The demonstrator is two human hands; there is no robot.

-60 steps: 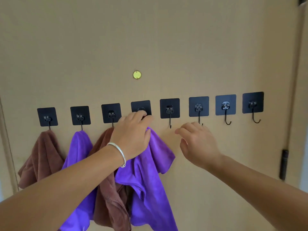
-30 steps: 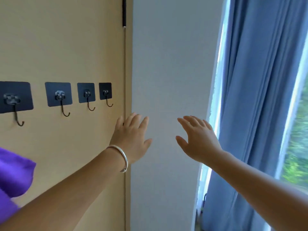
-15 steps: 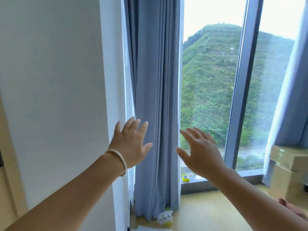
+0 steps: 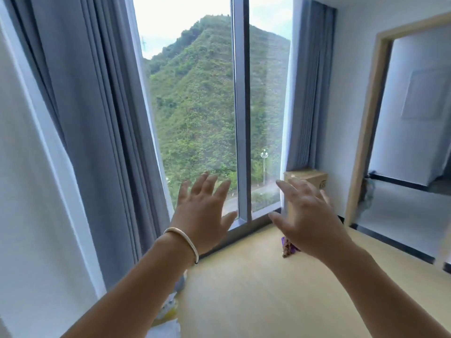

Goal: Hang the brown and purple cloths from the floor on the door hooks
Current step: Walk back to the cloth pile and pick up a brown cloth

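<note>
Both hands are raised in front of a tall window (image 4: 195,98), palms facing away, and neither holds anything. The left hand (image 4: 202,215), with a bracelet (image 4: 183,242) on its wrist, has its fingers straight and fanned apart. The right hand (image 4: 308,220) is also empty, fingers spread and slightly bent.

On the pale wooden floor (image 4: 244,289), a small heap of cloths (image 4: 288,248) shows just beside and below the right palm, mostly hidden behind it. Purple and brown patches are visible, but how many pieces lie there cannot be told, nor which way the heap runs.

The heap lies ahead and well below both hands, slightly right of centre, near the window's bottom frame. The right hand is clearly the nearer 1; the left sits further off to the side. Reaching the heap probably means stepping forward and bending down. The door and hooks are out of sight.

A cardboard box (image 4: 310,178) stands by the right curtain (image 4: 310,93).
</note>
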